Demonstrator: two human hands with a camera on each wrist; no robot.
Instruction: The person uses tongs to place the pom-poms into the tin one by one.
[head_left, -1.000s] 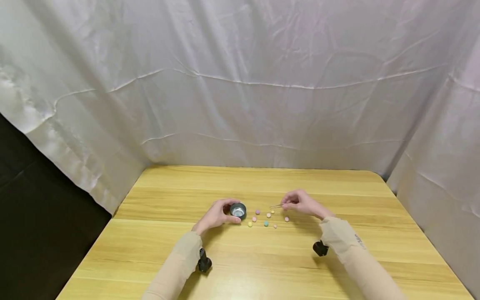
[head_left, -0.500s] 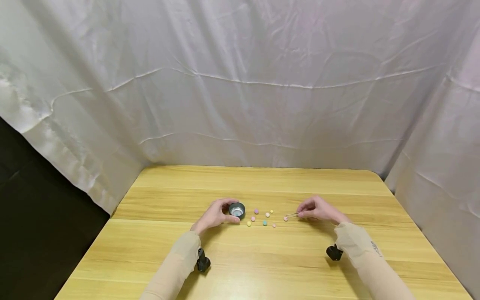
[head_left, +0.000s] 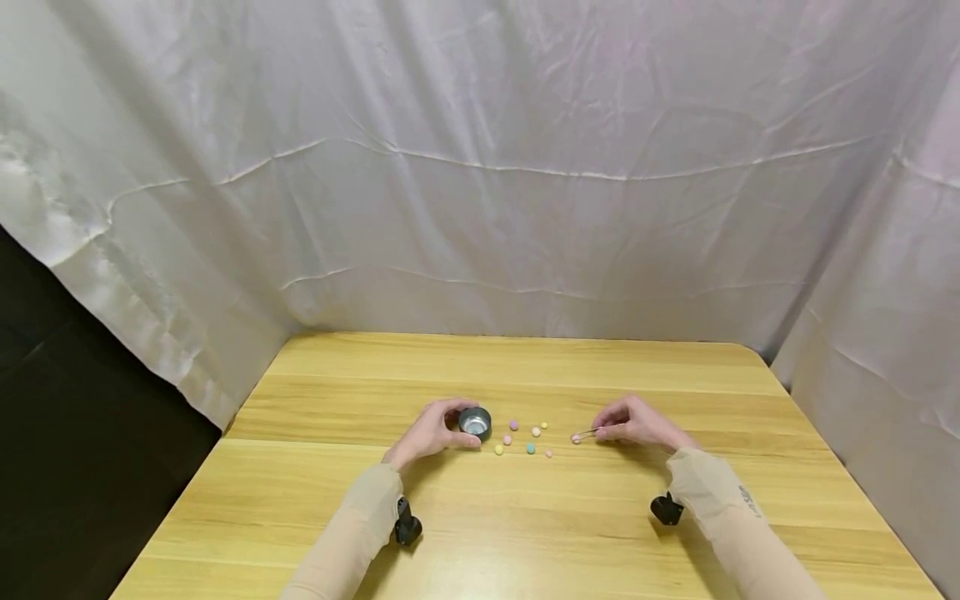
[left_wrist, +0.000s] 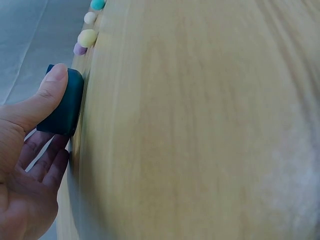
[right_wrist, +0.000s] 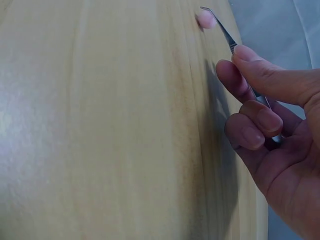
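My left hand [head_left: 433,432] rests around a small dark round bowl [head_left: 485,432] with a shiny metal inside, standing on the table. In the left wrist view, the thumb lies along the near side of the bowl [left_wrist: 67,107] and the other fingers are behind it. My right hand [head_left: 636,421] pinches a pair of bent-tip tweezers [right_wrist: 227,37] between thumb and fingers. Their tips are at a pink ball [right_wrist: 205,20], low over or on the table; whether they grip it I cannot tell. Several small balls lie between the hands, among them a blue ball [head_left: 531,448] and a purple ball [head_left: 513,425].
The wooden table [head_left: 525,533] spans the space under both hands. A grey curtain [head_left: 525,233] hangs behind and at the sides. More balls sit near the bowl, such as a yellow ball [head_left: 498,450] and a white ball [head_left: 536,432].
My right hand has moved right with the tweezers, from near the small yellow ball to the rightmost pink ball, which has since shifted slightly right. The left hand and bowl have stayed put.
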